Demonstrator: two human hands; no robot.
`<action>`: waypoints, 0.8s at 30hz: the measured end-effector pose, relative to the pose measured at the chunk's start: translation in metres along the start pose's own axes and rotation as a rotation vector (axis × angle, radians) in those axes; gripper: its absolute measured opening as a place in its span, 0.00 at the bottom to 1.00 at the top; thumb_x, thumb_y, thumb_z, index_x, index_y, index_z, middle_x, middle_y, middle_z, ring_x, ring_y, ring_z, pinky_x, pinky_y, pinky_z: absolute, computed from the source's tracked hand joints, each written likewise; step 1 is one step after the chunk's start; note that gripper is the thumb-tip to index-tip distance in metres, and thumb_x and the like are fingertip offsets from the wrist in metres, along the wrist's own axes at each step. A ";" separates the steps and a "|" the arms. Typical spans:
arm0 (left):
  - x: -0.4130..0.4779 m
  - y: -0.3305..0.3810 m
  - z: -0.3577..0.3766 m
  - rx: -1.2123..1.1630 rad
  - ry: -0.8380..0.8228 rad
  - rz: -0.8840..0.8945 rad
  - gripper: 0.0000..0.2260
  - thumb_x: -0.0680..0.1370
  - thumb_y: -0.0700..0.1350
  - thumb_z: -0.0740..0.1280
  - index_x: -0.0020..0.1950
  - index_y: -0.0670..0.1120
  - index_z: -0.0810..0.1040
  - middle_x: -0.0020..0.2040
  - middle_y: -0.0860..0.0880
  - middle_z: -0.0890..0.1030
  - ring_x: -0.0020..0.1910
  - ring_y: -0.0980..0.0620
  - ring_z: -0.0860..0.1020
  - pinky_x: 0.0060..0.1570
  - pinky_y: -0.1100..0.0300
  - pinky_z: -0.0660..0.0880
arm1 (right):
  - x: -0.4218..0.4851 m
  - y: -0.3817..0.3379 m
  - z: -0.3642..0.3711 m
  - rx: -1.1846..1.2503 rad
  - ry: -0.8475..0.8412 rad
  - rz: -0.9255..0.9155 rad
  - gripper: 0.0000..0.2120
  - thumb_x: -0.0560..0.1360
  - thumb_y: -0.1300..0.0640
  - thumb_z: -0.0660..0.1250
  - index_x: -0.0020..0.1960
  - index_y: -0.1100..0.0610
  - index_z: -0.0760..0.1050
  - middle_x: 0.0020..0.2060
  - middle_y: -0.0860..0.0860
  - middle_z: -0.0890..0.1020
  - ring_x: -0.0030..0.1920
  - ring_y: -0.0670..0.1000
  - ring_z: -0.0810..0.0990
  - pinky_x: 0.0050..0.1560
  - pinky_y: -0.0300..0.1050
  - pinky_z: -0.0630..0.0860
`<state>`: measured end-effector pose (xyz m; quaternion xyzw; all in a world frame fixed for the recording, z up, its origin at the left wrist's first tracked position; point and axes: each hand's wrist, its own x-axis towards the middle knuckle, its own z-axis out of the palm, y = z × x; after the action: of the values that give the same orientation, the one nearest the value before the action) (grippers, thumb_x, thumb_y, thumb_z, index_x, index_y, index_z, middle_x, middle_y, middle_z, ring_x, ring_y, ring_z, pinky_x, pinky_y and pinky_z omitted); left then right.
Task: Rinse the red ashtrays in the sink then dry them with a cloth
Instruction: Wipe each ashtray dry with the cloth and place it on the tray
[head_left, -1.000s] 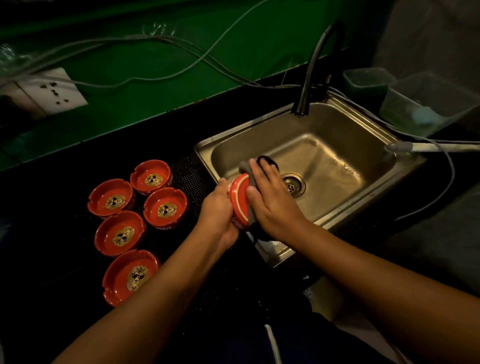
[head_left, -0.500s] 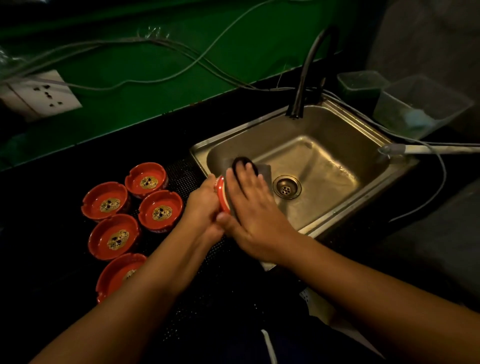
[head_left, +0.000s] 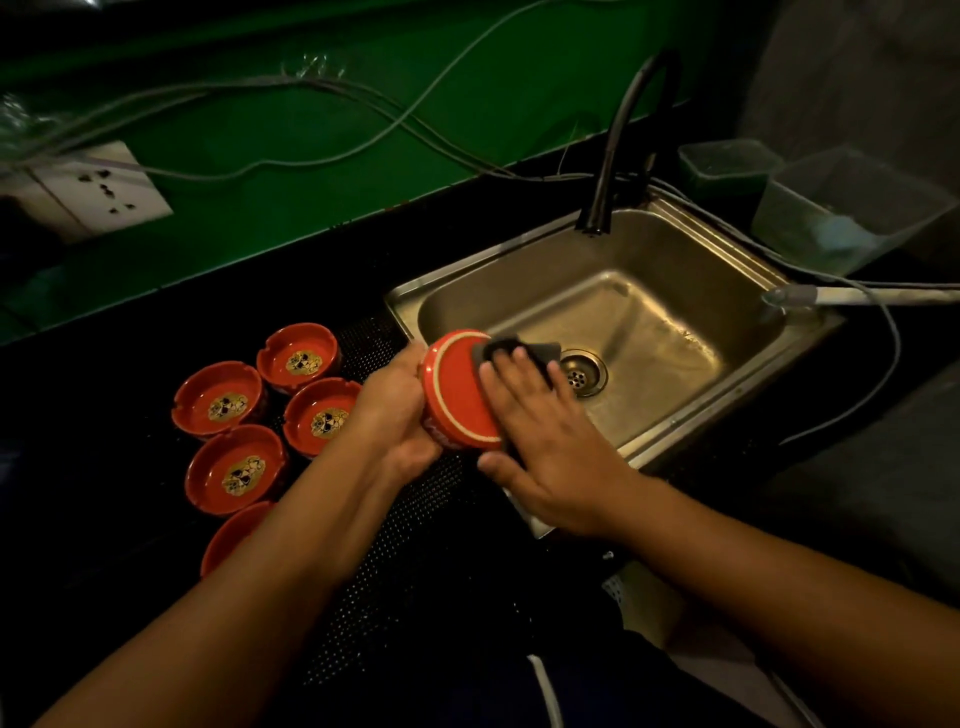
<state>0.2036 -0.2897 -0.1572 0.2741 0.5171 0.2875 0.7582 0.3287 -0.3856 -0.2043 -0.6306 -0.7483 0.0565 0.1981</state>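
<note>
My left hand (head_left: 397, 410) grips a red ashtray (head_left: 457, 395) at the sink's left rim, its underside turned toward me. My right hand (head_left: 540, 441) presses a dark grey cloth (head_left: 524, 351) flat against that underside, fingers straight, thumb under the ashtray's lower edge. Several more red ashtrays with gold centre marks sit face up on the black counter to the left, among them one at the back (head_left: 298, 356) and one nearer me (head_left: 236, 467). One ashtray (head_left: 228, 535) is partly hidden by my left forearm.
The steel sink (head_left: 675, 291) has a drain (head_left: 582, 371) and a dark curved tap (head_left: 618, 140) behind it. Clear plastic containers (head_left: 841, 208) stand at the back right. A hose nozzle (head_left: 795, 296) lies across the right rim. Cables and a wall socket (head_left: 88, 195) run along the green wall.
The ashtray has turned so more of its red underside faces me. My right hand with the cloth has slid across it toward the sink side.
</note>
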 end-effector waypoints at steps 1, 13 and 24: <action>-0.004 -0.002 0.003 0.033 -0.021 -0.004 0.21 0.83 0.55 0.54 0.62 0.40 0.76 0.49 0.40 0.83 0.42 0.46 0.83 0.39 0.53 0.80 | 0.008 0.001 -0.003 0.027 -0.001 0.033 0.39 0.77 0.32 0.38 0.78 0.57 0.44 0.76 0.52 0.46 0.77 0.52 0.41 0.75 0.55 0.41; -0.016 -0.002 0.005 0.361 -0.127 0.224 0.19 0.82 0.54 0.57 0.56 0.40 0.78 0.38 0.42 0.84 0.38 0.45 0.83 0.43 0.51 0.81 | 0.059 0.004 -0.032 0.685 0.183 0.417 0.24 0.81 0.41 0.48 0.60 0.54 0.78 0.50 0.49 0.82 0.52 0.47 0.80 0.51 0.38 0.75; -0.018 0.001 -0.004 0.089 -0.157 0.103 0.18 0.81 0.54 0.57 0.44 0.43 0.80 0.38 0.43 0.82 0.34 0.46 0.82 0.38 0.54 0.77 | 0.052 -0.003 -0.023 1.663 0.106 0.936 0.23 0.79 0.39 0.57 0.44 0.58 0.77 0.30 0.55 0.83 0.29 0.52 0.82 0.41 0.47 0.74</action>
<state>0.1940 -0.3013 -0.1468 0.3555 0.4536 0.2804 0.7676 0.3278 -0.3395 -0.1703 -0.5250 -0.1307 0.6150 0.5736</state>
